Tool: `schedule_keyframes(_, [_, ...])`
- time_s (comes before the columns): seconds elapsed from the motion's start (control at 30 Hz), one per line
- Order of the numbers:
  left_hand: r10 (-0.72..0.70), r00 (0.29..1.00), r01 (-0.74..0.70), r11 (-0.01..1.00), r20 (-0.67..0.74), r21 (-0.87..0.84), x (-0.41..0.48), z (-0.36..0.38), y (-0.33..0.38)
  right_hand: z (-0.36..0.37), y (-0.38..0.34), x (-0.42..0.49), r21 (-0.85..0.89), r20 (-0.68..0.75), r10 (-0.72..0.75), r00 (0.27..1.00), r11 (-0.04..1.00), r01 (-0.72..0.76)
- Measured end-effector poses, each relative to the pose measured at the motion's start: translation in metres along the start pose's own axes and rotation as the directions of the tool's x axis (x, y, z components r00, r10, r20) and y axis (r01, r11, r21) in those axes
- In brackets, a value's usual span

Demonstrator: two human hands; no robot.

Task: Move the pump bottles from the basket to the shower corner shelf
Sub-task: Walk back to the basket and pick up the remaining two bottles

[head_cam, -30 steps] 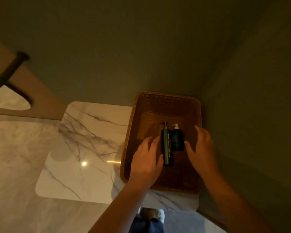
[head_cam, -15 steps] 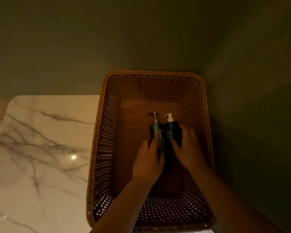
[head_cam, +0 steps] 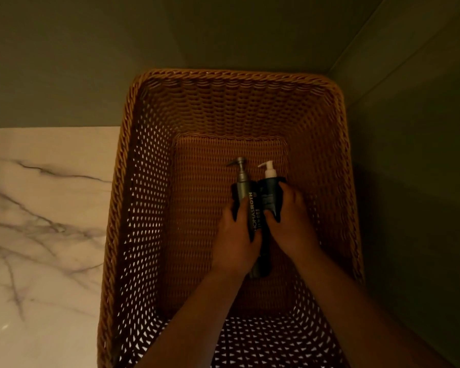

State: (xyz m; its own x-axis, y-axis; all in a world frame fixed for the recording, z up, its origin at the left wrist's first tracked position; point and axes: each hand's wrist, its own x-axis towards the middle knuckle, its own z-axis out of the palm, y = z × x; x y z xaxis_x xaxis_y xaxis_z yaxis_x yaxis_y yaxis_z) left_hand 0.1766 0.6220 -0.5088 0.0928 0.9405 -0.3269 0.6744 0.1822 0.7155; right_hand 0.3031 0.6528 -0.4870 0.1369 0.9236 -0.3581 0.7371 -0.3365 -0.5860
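Two dark pump bottles lie side by side on the floor of a brown woven basket (head_cam: 133, 144). The taller bottle with the grey pump (head_cam: 246, 192) carries white lettering, and my left hand (head_cam: 234, 237) grips its body from the left. The shorter bottle with the white pump (head_cam: 268, 193) lies just to its right, and my right hand (head_cam: 290, 224) curls around it from the right. Both pump heads point away from me. The shower corner shelf is not in view.
The basket sits in a corner between two dark green walls (head_cam: 409, 128). A white marble surface with grey veins (head_cam: 43, 221) lies directly left of the basket.
Both hands went down into the basket and closed around the bottles, one on each. The view has moved closer over the basket.
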Motion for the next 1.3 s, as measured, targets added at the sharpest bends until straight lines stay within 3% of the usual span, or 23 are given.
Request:
schedule_keyframes(0.43, [-0.002, 1.000, 0.002, 0.997, -0.009, -0.081, 0.003, 0.002, -0.003, 0.011, 0.001, 0.007, 0.138, 0.013, 0.010, 1.000, 0.990, -0.012])
schedule_keyframes(0.6, [-0.039, 0.998, 0.040, 0.999, -0.057, 0.006, -0.005, -0.007, -0.013, 0.021, -0.004, 0.001, 0.178, 0.021, 0.042, 0.999, 0.983, -0.045])
schedule_keyframes(0.77, [-0.100, 0.995, 0.099, 0.992, 0.007, 0.083, -0.009, -0.007, -0.018, 0.027, -0.006, -0.003, 0.203, 0.012, 0.080, 0.997, 0.976, -0.081])
schedule_keyframes(1.03, [-0.101, 0.995, 0.102, 0.994, 0.023, -0.041, -0.021, -0.031, -0.011, 0.012, -0.017, -0.024, 0.303, -0.002, 0.143, 0.990, 0.943, -0.135])
schedule_keyframes(1.3, [-0.020, 0.996, 0.012, 0.996, -0.091, -0.088, -0.061, -0.112, 0.055, -0.051, -0.083, -0.071, 0.389, -0.081, 0.013, 0.997, 0.921, 0.019])
